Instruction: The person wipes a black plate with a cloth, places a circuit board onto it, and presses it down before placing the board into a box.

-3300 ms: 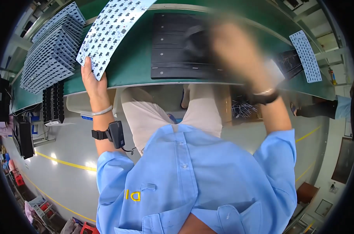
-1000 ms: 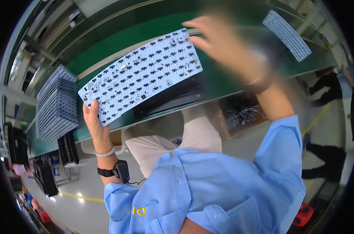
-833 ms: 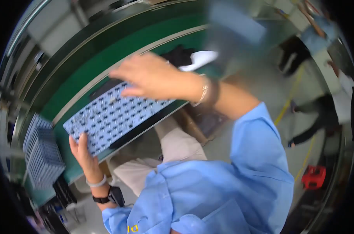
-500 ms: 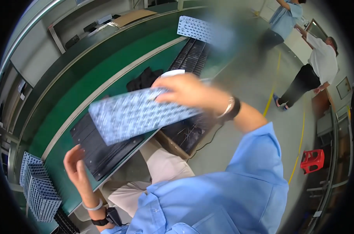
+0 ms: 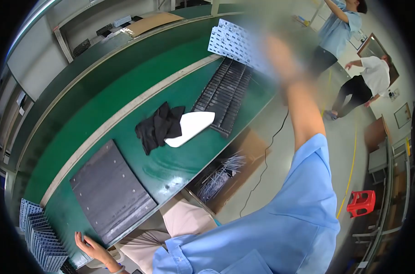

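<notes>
My right hand (image 5: 280,55) is stretched out to the far end of the bench, beside the light-blue perforated panels (image 5: 232,43) standing at a black slotted rack (image 5: 228,86). Blur smears its fingers, so whether they grip a panel does not show. Close to the bench's near edge, my left hand (image 5: 89,245) is open and holds nothing. Beside it lies a flat black board (image 5: 111,189) dotted with small studs. A second row of light-blue perforated panels (image 5: 43,242) stands upright at the lower left, partly in another black rack.
A black cloth (image 5: 159,125) and a white smooth-edged piece (image 5: 191,128) lie mid-bench. Below the edge sits a cardboard box (image 5: 239,176) of thin strips. A cable (image 5: 264,169) runs over the floor. Two people stand beyond, and a red stool (image 5: 361,204) is at right.
My right hand has swung away to the far rack; the perforated panel it held over the board is no longer there. My left hand has dropped lower, toward the bench edge.
</notes>
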A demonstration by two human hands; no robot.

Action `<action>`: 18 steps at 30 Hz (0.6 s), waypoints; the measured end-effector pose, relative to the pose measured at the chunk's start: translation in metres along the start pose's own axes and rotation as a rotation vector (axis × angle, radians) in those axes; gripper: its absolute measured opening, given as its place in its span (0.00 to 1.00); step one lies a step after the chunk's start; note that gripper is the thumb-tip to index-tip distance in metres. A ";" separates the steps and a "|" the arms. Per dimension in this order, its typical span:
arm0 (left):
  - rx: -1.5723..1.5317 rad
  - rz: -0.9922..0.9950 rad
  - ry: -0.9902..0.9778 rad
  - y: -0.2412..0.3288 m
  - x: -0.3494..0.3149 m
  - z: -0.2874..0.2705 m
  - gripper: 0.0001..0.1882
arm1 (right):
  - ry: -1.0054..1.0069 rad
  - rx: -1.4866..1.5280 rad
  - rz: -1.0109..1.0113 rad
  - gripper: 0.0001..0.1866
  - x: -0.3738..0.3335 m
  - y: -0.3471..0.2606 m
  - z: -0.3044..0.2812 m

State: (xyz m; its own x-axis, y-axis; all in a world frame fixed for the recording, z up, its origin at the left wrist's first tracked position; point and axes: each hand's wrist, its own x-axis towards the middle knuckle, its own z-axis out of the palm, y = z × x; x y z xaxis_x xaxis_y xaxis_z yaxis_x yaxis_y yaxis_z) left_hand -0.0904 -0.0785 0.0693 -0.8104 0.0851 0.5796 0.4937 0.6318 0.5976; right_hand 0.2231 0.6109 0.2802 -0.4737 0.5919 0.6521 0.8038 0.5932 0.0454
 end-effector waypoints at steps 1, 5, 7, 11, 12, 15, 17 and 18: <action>0.049 0.026 0.004 -0.004 0.000 -0.001 0.14 | -0.046 -0.043 0.038 0.16 0.005 0.003 0.011; 0.145 0.110 0.022 -0.006 0.002 0.001 0.14 | -0.077 -0.062 0.097 0.15 0.016 0.009 0.043; 0.177 0.133 0.032 -0.001 0.001 0.001 0.15 | -0.096 -0.048 0.119 0.15 0.017 -0.004 0.043; 0.159 0.067 0.019 0.028 0.003 0.002 0.14 | -0.129 -0.051 0.163 0.15 0.016 -0.008 0.047; 0.236 0.116 0.054 0.044 0.005 0.003 0.12 | -0.125 -0.065 0.151 0.15 0.017 -0.006 0.052; 0.394 0.216 0.124 0.072 0.011 0.006 0.10 | -0.135 -0.072 0.133 0.15 0.020 0.002 0.066; 0.400 0.231 0.129 0.073 0.011 0.006 0.09 | -0.157 -0.064 0.121 0.16 0.023 0.003 0.070; 0.403 0.239 0.132 0.073 0.011 0.006 0.09 | -0.159 -0.064 0.122 0.16 0.022 0.003 0.070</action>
State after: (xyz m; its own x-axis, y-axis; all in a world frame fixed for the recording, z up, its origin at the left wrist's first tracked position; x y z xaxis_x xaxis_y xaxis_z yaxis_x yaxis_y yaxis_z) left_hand -0.0650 -0.0266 0.1160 -0.6294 0.1822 0.7554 0.4786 0.8568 0.1921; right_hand 0.1898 0.6638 0.2415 -0.4183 0.7391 0.5279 0.8774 0.4791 0.0244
